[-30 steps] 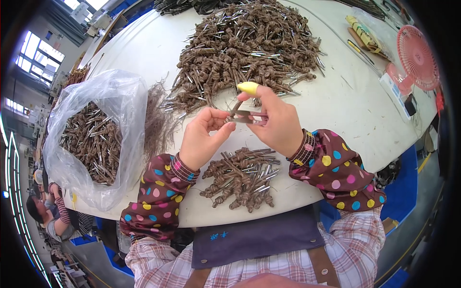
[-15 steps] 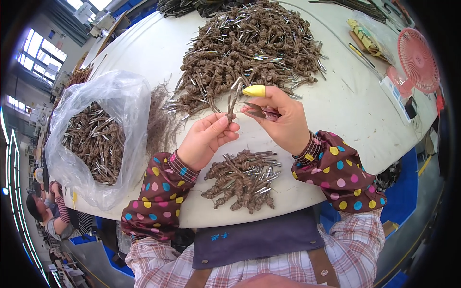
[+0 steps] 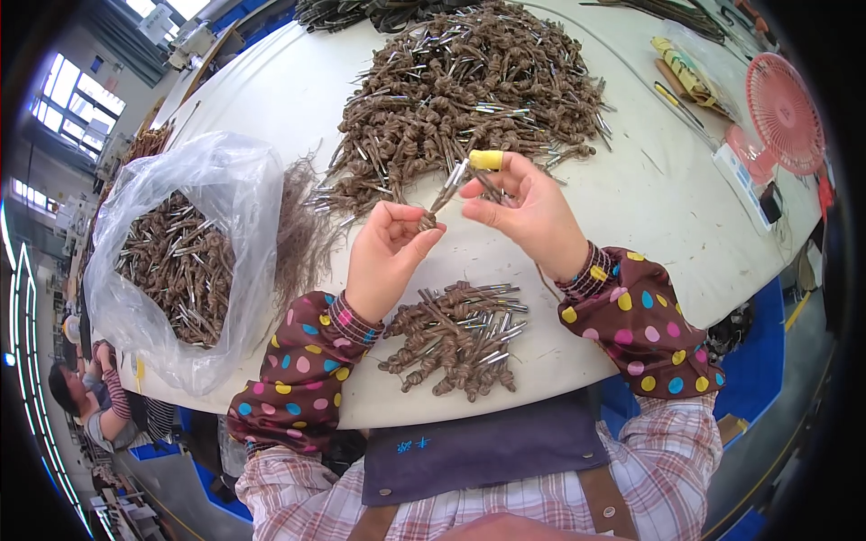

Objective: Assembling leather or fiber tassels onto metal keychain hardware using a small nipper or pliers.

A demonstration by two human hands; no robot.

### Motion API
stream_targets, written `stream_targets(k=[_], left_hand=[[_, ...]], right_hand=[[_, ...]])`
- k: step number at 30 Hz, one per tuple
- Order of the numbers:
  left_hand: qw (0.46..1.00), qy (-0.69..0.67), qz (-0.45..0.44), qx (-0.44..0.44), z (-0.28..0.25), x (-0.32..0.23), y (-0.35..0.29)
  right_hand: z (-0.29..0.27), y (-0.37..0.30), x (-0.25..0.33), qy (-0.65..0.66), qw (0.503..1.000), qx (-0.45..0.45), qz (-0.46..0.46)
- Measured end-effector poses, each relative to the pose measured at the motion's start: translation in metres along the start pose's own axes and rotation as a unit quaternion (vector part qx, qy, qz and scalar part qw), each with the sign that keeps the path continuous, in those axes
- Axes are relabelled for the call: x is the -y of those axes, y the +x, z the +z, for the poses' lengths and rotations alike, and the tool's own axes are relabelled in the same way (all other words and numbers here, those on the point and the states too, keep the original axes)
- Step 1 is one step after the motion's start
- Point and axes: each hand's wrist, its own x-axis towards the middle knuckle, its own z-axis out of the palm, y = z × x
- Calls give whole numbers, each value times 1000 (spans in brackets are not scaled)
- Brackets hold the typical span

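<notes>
My left hand (image 3: 386,257) pinches a knotted brown cord (image 3: 428,221) by its knot, with its metal-tipped ends pointing up and to the right. Close beside those tips, my right hand (image 3: 537,216) is closed around dark thread snips (image 3: 492,187), partly covered by the fingers. A yellow cover (image 3: 485,160) wraps the tip of one right finger. Below both hands lies a small pile of knotted cords (image 3: 456,338). Beyond them rises a large heap of similar cords (image 3: 469,90), with silvery tips sticking out.
At left stands an open clear plastic bag (image 3: 257,189) full of cords, with loose brown thread (image 3: 302,225) beside it. A pink fan (image 3: 785,113) and a yellow-handled tool (image 3: 678,104) are at the right on the white table (image 3: 686,234). Another person (image 3: 99,406) sits far left.
The cord has turned in my left hand, its tips now leaning right. My right hand has rotated, and the snips' blades no longer point left in plain view.
</notes>
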Motion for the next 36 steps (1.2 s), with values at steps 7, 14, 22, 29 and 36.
stream_targets(k=[7, 14, 22, 29, 36], left_hand=[[950, 271, 152, 35, 6, -4, -5], [915, 309, 245, 85, -9, -28, 5], [925, 304, 128, 190, -9, -19, 2], [906, 342, 197, 150, -11, -24, 5], [928, 266, 215, 147, -6, -20, -1]], right_hand=[[1, -3, 3, 38, 999, 20, 20], [-10, -1, 11, -87, 992, 78, 40], [-6, -4, 14, -43, 992, 113, 31], [-12, -1, 13, -68, 985, 144, 61], [-10, -1, 10, -17, 982, 167, 85]])
